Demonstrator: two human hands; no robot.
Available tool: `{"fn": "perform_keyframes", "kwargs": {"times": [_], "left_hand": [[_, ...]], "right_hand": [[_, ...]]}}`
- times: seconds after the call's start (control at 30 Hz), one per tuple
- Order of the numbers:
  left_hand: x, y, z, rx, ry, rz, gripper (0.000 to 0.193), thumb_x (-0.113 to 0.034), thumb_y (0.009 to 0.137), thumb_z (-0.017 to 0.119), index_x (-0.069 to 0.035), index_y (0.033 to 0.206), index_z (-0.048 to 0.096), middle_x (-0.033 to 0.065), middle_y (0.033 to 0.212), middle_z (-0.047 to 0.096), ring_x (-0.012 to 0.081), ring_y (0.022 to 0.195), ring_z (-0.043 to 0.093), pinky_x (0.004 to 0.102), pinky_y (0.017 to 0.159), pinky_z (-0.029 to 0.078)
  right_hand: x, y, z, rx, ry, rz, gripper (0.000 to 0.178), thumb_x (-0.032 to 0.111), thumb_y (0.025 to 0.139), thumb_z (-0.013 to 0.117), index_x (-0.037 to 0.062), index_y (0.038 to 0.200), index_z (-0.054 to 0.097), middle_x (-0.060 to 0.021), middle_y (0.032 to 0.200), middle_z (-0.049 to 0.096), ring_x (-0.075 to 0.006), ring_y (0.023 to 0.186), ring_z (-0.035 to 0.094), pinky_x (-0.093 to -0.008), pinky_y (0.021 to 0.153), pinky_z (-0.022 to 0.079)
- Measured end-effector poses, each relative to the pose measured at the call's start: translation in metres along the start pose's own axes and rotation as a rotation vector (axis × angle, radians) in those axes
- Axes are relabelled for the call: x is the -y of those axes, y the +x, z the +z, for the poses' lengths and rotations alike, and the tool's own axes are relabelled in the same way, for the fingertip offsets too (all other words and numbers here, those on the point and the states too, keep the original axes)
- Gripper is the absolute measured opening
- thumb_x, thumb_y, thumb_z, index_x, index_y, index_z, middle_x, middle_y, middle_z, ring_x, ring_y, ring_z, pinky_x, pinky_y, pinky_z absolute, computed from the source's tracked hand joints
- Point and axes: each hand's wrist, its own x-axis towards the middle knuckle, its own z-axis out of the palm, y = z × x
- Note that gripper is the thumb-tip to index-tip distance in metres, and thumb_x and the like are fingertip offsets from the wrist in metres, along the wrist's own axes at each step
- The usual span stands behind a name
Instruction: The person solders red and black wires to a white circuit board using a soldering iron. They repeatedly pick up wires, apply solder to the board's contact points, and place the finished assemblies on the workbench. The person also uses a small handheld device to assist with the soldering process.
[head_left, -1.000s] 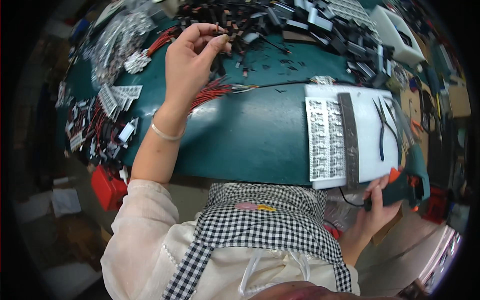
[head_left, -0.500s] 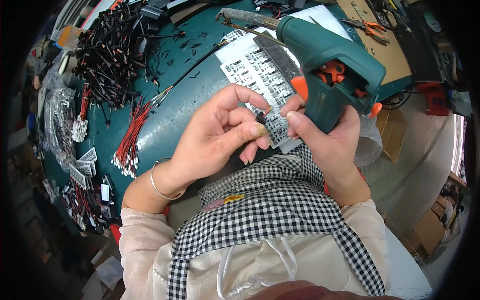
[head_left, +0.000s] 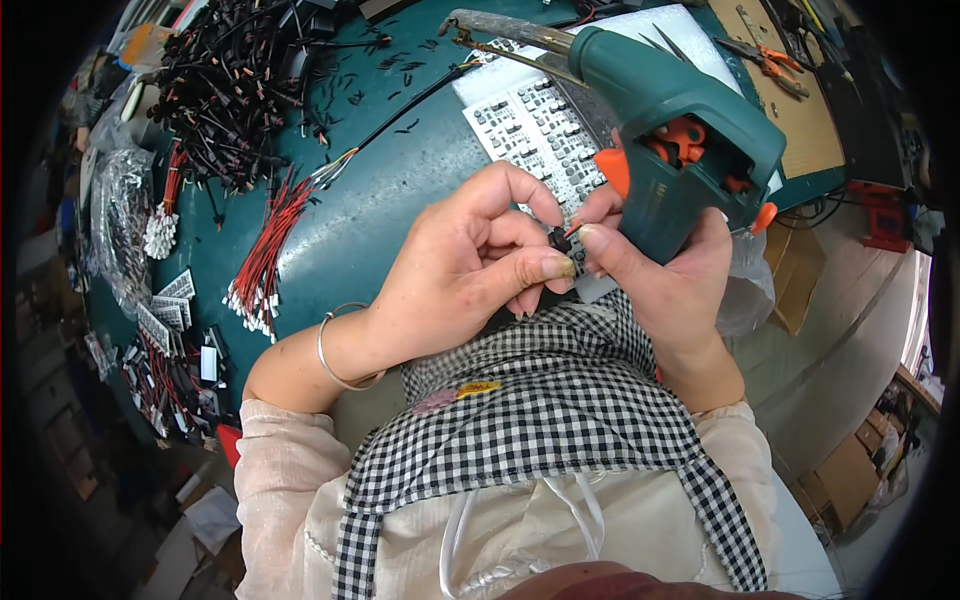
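Note:
My left hand is closed, its thumb and fingers pinching the end of a small black cable. A short red wire sticks out of it toward my right fingertips. My right hand is wrapped around a dark green soldering gun with an orange trigger, its metal barrel pointing up and left. Thumb and forefinger of that hand also meet at the red wire. Just beyond my hands lie panels of small white circuit boards, partly covered by the gun and my fingers.
Bundles of red wires with white connectors lie at the left on the green table. Behind them is a heap of black cables. One black cable stretches toward the boards. Orange-handled pliers rest on a brown board at far right.
My left hand has moved right, bringing the cable end up to my right fingertips. The gun has shifted slightly right and the view has moved a little.

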Motion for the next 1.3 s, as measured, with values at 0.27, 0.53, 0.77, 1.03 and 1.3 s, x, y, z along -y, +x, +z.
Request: {"fn": "perform_keyframes", "kwargs": {"times": [0.27,0.53,0.77,1.03,1.3], "left_hand": [[0.007,0.002,0.001,-0.022,0.099,0.05,0.019,-0.003,0.092,0.058,-0.002,0.103,0.043,0.0098,0.08,0.067,0.0086,0.064,0.06,0.0187,0.054,0.048],[0.007,0.002,0.002,-0.033,0.086,0.048,0.018,-0.003,0.091,0.06,-0.002,0.103,0.046,0.0065,0.078,0.066,0.0056,0.062,0.057,0.0184,0.055,0.047],[0.017,0.002,0.008,-0.141,0.053,0.138,0.015,-0.001,0.093,0.056,0.0,0.105,0.047,0.0056,0.078,0.064,0.0047,0.062,0.055,0.0181,0.054,0.045],[0.017,0.0,0.005,-0.005,-0.039,0.057,0.017,-0.013,0.099,0.048,-0.002,0.111,0.045,0.0072,0.079,0.062,0.0045,0.052,0.042,0.017,0.047,0.033],[0.019,0.0,0.006,0.025,-0.073,0.074,0.019,-0.017,0.1,0.046,-0.003,0.112,0.043,0.0093,0.079,0.063,0.0049,0.049,0.039,0.0172,0.045,0.03]], "right_hand": [[0.001,0.0,0.001,-0.042,-0.059,0.01,0.015,-0.006,0.081,0.066,-0.0058,0.095,0.061,-0.007,0.083,0.067,-0.0093,0.072,0.063,-0.0231,0.064,0.053],[-0.003,-0.002,-0.002,-0.055,-0.065,0.059,0.015,-0.005,0.08,0.067,-0.0051,0.094,0.062,-0.0062,0.081,0.067,-0.0089,0.069,0.063,-0.0225,0.061,0.052],[-0.007,-0.005,0.003,-0.079,-0.177,-0.031,0.01,-0.005,0.077,0.067,-0.0038,0.086,0.062,-0.0034,0.076,0.065,-0.0073,0.067,0.062,-0.0216,0.061,0.051],[-0.016,-0.005,-0.009,-0.088,-0.213,-0.163,0.038,-0.01,0.076,0.063,-0.01,0.113,0.054,-0.0165,0.086,0.066,-0.0112,0.064,0.06,-0.0221,0.056,0.049],[-0.017,-0.002,-0.013,-0.011,-0.16,-0.151,0.038,-0.01,0.074,0.07,-0.009,0.108,0.056,-0.0167,0.087,0.067,-0.0136,0.071,0.065,-0.0227,0.061,0.053]]}}
